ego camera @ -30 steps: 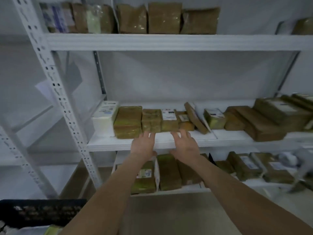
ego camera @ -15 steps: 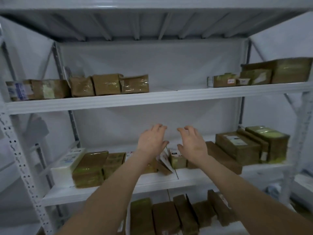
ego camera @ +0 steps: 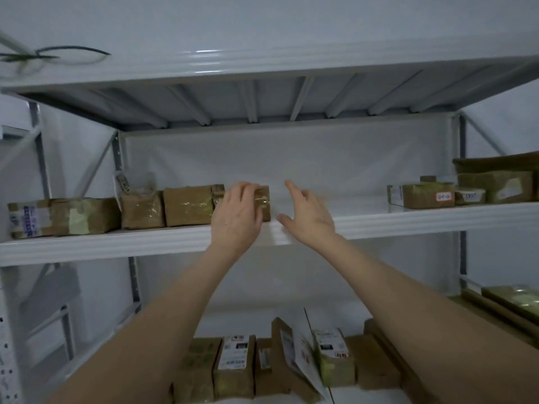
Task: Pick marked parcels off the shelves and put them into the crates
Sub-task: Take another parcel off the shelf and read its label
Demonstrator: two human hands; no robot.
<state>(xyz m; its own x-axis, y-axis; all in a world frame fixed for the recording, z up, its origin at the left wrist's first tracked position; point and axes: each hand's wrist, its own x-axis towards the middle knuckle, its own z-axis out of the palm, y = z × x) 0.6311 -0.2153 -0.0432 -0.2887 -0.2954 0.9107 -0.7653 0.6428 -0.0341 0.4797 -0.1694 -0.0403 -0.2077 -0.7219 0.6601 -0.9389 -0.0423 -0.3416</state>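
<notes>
Both our arms have lifted from the lower shelf to the upper shelf. Our left grip now lies on the end parcel, the last on the right of a taped brown row. Its fingers are nearly straight, tips at the parcel's top edge, clamped on nothing. Our right grip hovers just beside that parcel over bare shelf, fingers apart, holding nothing. More parcels sit well apart at the right end. Labelled ones stand on the lower shelf, between our forearms.
</notes>
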